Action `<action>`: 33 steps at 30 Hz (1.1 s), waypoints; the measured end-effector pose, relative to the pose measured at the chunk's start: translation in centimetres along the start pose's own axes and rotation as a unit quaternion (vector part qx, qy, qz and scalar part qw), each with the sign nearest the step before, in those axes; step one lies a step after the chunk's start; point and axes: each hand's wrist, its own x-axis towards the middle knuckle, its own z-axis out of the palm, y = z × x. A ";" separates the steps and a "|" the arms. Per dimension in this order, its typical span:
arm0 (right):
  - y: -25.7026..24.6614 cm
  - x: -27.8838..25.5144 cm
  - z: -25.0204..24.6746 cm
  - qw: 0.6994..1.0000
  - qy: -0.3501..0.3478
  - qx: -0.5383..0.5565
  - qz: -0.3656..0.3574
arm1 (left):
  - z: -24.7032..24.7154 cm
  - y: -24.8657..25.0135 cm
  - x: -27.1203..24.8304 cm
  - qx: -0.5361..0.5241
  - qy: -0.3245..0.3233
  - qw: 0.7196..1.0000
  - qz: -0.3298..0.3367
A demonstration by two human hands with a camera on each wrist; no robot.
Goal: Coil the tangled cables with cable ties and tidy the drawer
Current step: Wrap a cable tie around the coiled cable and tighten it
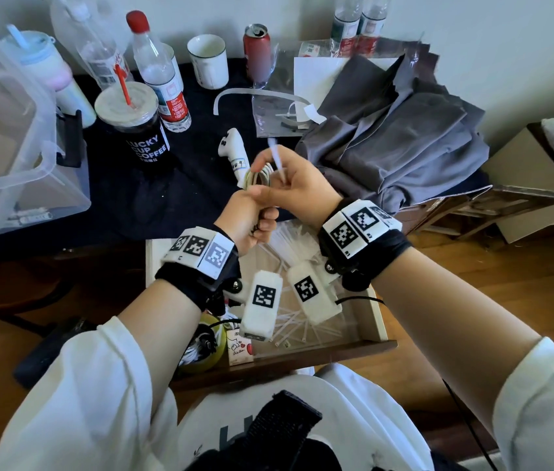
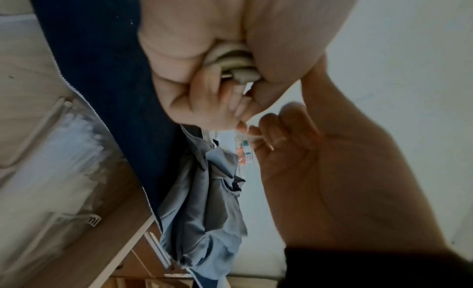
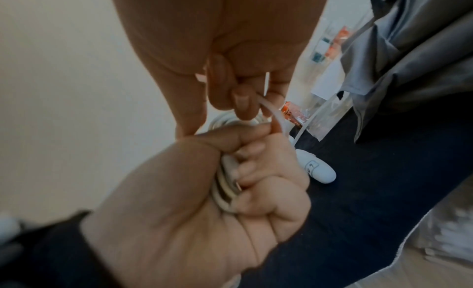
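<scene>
From the head view, the coiled cable [image 1: 259, 175] is a small bundle of off-white loops, held up above the near edge of the dark-clothed surface [image 1: 153, 198]. My left hand [image 1: 252, 215] has its grip closed round the lower part of the bundle, fingers curled under. My right hand [image 1: 297, 185] pinches a thin white cable tie [image 1: 277, 161] that stands up and tilts a little to the far left, its tip blurred. Below my wrists the drawer [image 1: 382, 321] stands pulled out, with loose white ties [image 1: 297, 329] scattered on its bottom. Just far of the bundle lies a white controller [image 1: 235, 151]; to the right a grey garment [image 1: 401, 137] is heaped, and at far left stand a coffee cup [image 1: 134, 127] and a clear plastic bin [image 1: 14, 130]. The open room is the air over the drawer between them.

In the left wrist view, my left hand [image 2: 202, 74] wraps the pale loops [image 2: 234, 60], which show between thumb and fingers. My right hand [image 2: 307, 161] comes in from the right, fingertips nipping the tie's strap [image 2: 257, 137].

In the right wrist view, my right hand [image 3: 238, 55] pinches the tie [image 3: 272, 113], which bends down toward the left thumb. My left hand [image 3: 225, 191] is fisted on the cable [image 3: 226, 189], several strands lying side by side in the palm.
</scene>
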 end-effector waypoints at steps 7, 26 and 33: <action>0.2 0.3 0.1 0.988 0.029 -0.150 0.020 | 0.8 -0.2 0.0 0.058 0.003 0.997 -0.043; 1.0 0.4 -0.2 1.000 0.009 -0.006 0.029 | -0.2 -0.4 -0.1 0.036 -0.089 0.995 -0.020; 1.0 0.2 -0.1 0.999 0.027 0.006 0.023 | -0.9 -0.1 0.3 0.062 -0.041 0.997 -0.017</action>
